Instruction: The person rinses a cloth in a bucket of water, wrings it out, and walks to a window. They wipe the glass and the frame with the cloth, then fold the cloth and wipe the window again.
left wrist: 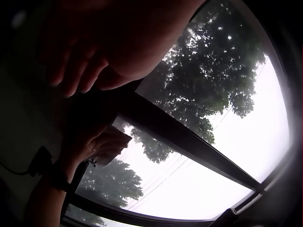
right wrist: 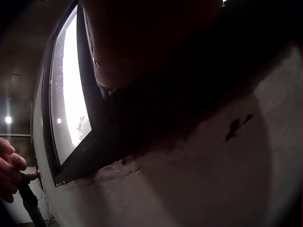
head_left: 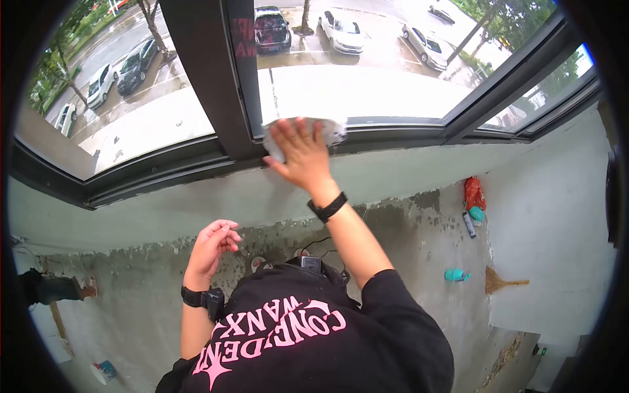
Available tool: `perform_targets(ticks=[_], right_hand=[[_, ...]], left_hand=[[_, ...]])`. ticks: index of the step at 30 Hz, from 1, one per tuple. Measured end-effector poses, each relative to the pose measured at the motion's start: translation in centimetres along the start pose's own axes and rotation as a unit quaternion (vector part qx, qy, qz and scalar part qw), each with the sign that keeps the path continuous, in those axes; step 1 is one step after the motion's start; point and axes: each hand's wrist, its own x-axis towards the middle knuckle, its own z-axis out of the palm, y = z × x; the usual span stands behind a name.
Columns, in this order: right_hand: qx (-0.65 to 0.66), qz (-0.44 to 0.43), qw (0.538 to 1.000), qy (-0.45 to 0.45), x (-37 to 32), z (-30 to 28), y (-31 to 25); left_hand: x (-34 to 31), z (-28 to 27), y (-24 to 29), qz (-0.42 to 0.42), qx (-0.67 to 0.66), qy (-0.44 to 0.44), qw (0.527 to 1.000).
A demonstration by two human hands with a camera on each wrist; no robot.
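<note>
My right hand (head_left: 303,157) lies with spread, straight fingers on a white cloth (head_left: 336,129). It presses the cloth against the lower left corner of the middle window pane (head_left: 367,92), right by the dark frame (head_left: 393,136). From the left wrist view, the cloth (left wrist: 110,146) shows under that hand's fingers. My left hand (head_left: 211,245) hangs in front of my body below the sill, fingers loosely bent and holding nothing. In the right wrist view the right hand is a dark shape that hides the cloth.
A painted wall (head_left: 393,167) runs below the window. On the floor to the right are a red bag (head_left: 474,193), a dark cylinder (head_left: 469,224), a teal bottle (head_left: 457,275) and a broom (head_left: 501,281). At left stand another person (head_left: 62,288) and a bucket (head_left: 103,371).
</note>
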Motion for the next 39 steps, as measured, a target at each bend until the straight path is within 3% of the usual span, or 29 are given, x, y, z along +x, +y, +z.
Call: perform_targets(ticks=[4,6,8,10,12,14,16,20,23,25,28,29,32,33,35,38,39], right_hand=[[-0.046,0.089,0.992,0.075,-2.4,-1.3,8.3],[-0.024,0.173,0.980,0.091,-3.8,-3.1,13.7],[0.085,0.301,0.938,0.150,-4.1,-4.5,18.0],[0.118,0.321,0.924,0.173,-2.3,-5.7,18.4],[0.191,0.387,0.876,0.214,-0.7,-6.2,16.7],[0.136,0.301,0.920,0.212,-0.1,-3.2,12.4],[0.161,0.216,0.945,0.185,1.2,-1.3,5.0],[0.071,0.097,0.991,0.058,2.3,1.9,-3.8],[0.036,0.076,0.995,0.048,2.0,2.0,-2.5],[-0.078,0.058,0.994,0.040,1.1,1.3,2.0],[0.082,0.241,0.953,0.167,-0.9,-2.7,11.7],[0.046,0.268,0.941,0.202,-1.7,-4.1,15.5],[0.121,0.394,0.887,0.209,-3.2,-8.2,25.1],[0.121,0.394,0.886,0.211,-2.7,-8.9,26.1],[0.275,0.407,0.819,0.296,-2.1,-10.2,27.2],[0.294,0.466,0.778,0.303,-1.0,-9.7,23.3],[0.278,0.486,0.783,0.270,-0.4,-9.1,21.0]], left_hand=[[-0.2,0.2,-0.3,-0.002,-0.002,0.013,1.000],[-0.1,0.4,-0.4,-0.005,0.001,0.014,1.000],[-0.3,0.6,-0.6,-0.008,0.009,0.015,1.000],[0.1,0.8,-1.0,-0.021,0.013,0.000,1.000],[0.2,1.2,-1.3,-0.030,0.018,0.000,0.999],[0.5,1.6,-1.4,-0.038,0.025,-0.004,0.999],[0.7,1.8,-1.5,-0.049,0.019,-0.006,0.999],[0.8,1.9,-1.2,-0.050,0.035,-0.017,0.998],[0.9,1.1,-1.1,-0.040,0.033,-0.018,0.998],[1.1,0.6,-1.3,-0.022,-0.001,-0.005,1.000],[1.2,0.0,-1.6,-0.015,-0.039,0.014,0.999],[1.1,-0.1,-1.7,-0.013,-0.043,0.017,0.999],[0.6,-0.7,-2.0,-0.022,-0.047,0.024,0.998],[0.7,-1.0,-2.3,-0.026,-0.046,0.027,0.998],[0.8,-1.0,-2.3,-0.031,-0.040,0.025,0.998],[0.6,-0.5,-2.4,-0.030,-0.032,0.024,0.999],[0.6,-0.4,-2.5,-0.030,-0.036,0.024,0.999]])
